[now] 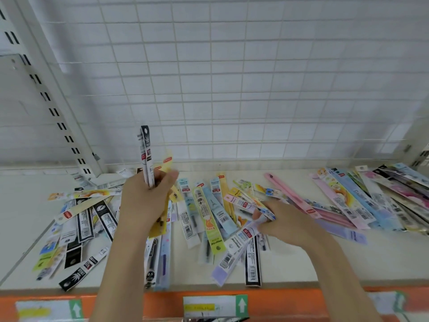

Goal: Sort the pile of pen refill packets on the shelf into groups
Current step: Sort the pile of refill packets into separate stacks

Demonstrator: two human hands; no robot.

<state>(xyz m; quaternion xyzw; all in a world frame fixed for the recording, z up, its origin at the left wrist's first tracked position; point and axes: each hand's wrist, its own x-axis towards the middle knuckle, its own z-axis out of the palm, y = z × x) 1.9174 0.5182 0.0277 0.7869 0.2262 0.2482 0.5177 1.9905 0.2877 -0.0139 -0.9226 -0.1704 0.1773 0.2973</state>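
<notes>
Head view: white wire grid panel [255,77] behind shelf [301,259], slotted upright [46,98] at left. Orange shelf edge [290,303] in front carries price labels [214,306]. Pile of pen refill packets [204,217] spreads over shelf middle; pastel packet group [371,201] lies at right, black-and-white packets [92,226] at left. Left hand [145,201] raised above pile, fingers curled round upright bundle of packets [147,156]. Right hand [285,221] low on pile, pinches blue-white packet [262,217].

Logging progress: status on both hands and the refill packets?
Left hand holds upright packets. Right hand pinches packet from pile. Nothing obstructing.
</notes>
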